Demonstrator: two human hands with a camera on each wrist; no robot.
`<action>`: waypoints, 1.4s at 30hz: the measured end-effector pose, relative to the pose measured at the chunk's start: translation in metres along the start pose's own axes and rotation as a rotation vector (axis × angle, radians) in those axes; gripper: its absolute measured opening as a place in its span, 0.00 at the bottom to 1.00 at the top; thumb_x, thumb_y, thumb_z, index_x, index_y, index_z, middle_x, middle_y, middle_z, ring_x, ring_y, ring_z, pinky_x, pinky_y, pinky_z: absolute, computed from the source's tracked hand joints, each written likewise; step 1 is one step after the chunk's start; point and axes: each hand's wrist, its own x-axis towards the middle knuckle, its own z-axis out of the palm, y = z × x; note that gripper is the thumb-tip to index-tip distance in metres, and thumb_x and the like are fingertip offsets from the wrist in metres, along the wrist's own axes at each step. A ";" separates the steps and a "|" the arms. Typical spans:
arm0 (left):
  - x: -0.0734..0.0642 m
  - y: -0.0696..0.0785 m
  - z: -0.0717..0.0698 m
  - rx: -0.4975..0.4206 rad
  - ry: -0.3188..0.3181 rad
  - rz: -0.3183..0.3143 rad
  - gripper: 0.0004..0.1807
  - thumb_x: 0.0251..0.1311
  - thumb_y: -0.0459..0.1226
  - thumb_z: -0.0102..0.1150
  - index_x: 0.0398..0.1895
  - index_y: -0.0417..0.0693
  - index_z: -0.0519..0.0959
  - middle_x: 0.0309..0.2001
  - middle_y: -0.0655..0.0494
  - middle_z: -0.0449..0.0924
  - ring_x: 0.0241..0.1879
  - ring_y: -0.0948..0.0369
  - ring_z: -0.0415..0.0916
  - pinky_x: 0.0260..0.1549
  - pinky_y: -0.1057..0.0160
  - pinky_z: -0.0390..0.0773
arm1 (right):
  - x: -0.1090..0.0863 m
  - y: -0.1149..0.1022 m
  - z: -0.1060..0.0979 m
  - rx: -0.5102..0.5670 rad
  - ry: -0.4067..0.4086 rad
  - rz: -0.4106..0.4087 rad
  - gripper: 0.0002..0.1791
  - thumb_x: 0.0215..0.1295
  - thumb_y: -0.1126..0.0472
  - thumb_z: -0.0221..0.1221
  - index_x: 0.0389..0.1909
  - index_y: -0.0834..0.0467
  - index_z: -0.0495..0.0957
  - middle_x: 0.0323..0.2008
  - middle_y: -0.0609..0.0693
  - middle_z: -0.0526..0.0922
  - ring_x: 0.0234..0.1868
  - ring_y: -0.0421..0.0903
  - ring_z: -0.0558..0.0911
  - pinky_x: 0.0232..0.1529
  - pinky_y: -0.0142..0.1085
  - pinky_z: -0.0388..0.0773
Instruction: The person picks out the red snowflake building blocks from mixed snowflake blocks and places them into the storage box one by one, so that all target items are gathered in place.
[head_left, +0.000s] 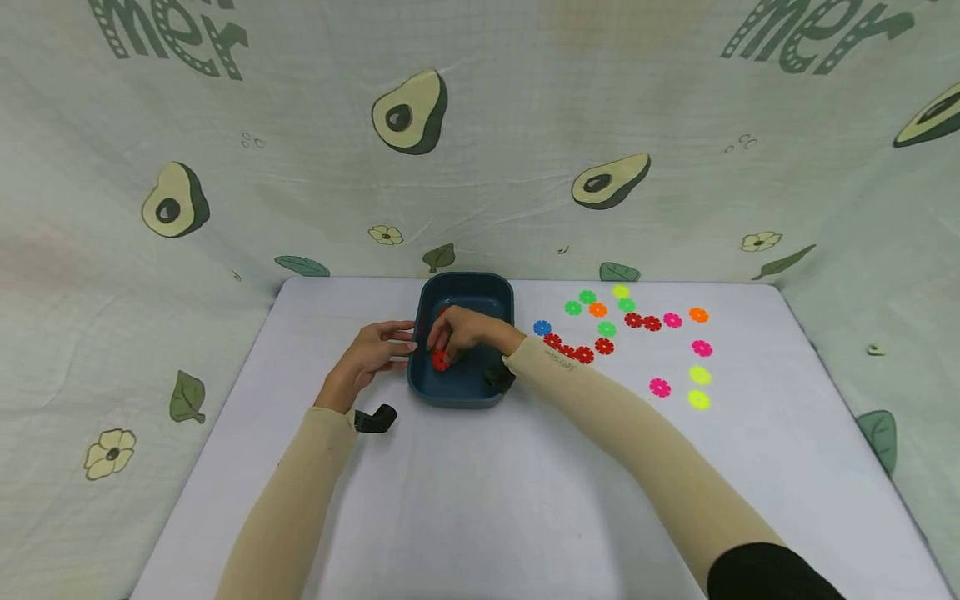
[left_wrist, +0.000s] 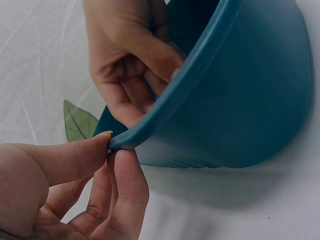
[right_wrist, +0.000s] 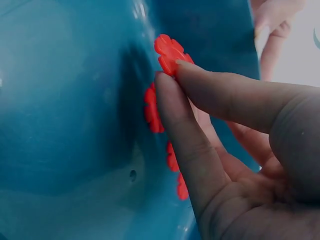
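Observation:
A dark blue rectangular bin (head_left: 465, 402) stands on the white table. My left hand (head_left: 367, 358) is at its left side; in the left wrist view, thumb and fingers pinch the bin's rim (left_wrist: 200, 55). My right hand (head_left: 471, 328) reaches down inside the bin. Between thumb and index finger it pinches a red flower-shaped disc (right_wrist: 170, 52), held on edge near the bin's wall. More red discs (right_wrist: 154, 109) lie in a row below it in the right wrist view, partly hidden by my fingers.
Right of the bin, flower-shaped discs lie scattered on the table: several red ones (head_left: 604, 346), green ones (head_left: 607, 329), pink ones (head_left: 660, 387), a blue one (head_left: 542, 327), two orange (head_left: 699, 315) and several yellow (head_left: 699, 400). A cloth (head_left: 510, 225) with avocado prints hangs behind the table.

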 end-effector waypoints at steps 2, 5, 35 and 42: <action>0.000 -0.001 0.000 -0.001 -0.004 0.003 0.33 0.73 0.28 0.61 0.80 0.42 0.66 0.72 0.37 0.68 0.47 0.62 0.80 0.42 0.67 0.85 | 0.004 0.002 0.001 -0.006 -0.011 0.014 0.18 0.60 0.82 0.67 0.51 0.69 0.85 0.39 0.57 0.86 0.37 0.47 0.86 0.43 0.34 0.87; 0.000 -0.001 0.000 -0.002 -0.005 0.005 0.33 0.73 0.28 0.61 0.80 0.42 0.66 0.72 0.37 0.68 0.47 0.62 0.80 0.42 0.68 0.85 | 0.008 0.004 0.003 -0.028 -0.021 0.024 0.16 0.61 0.80 0.68 0.50 0.69 0.85 0.40 0.57 0.86 0.36 0.45 0.85 0.44 0.35 0.88; 0.002 -0.001 0.003 0.002 0.003 0.001 0.32 0.73 0.28 0.61 0.79 0.41 0.67 0.70 0.38 0.71 0.47 0.62 0.81 0.43 0.67 0.86 | -0.014 -0.002 -0.002 -0.017 0.074 -0.105 0.15 0.64 0.79 0.67 0.51 0.70 0.85 0.47 0.63 0.89 0.46 0.51 0.88 0.49 0.36 0.86; -0.001 -0.001 0.001 0.034 0.005 0.005 0.32 0.74 0.29 0.61 0.80 0.42 0.66 0.72 0.37 0.69 0.51 0.59 0.79 0.49 0.64 0.86 | -0.045 -0.004 -0.014 0.052 0.142 -0.147 0.16 0.65 0.79 0.65 0.53 0.72 0.84 0.53 0.66 0.87 0.48 0.53 0.89 0.49 0.37 0.86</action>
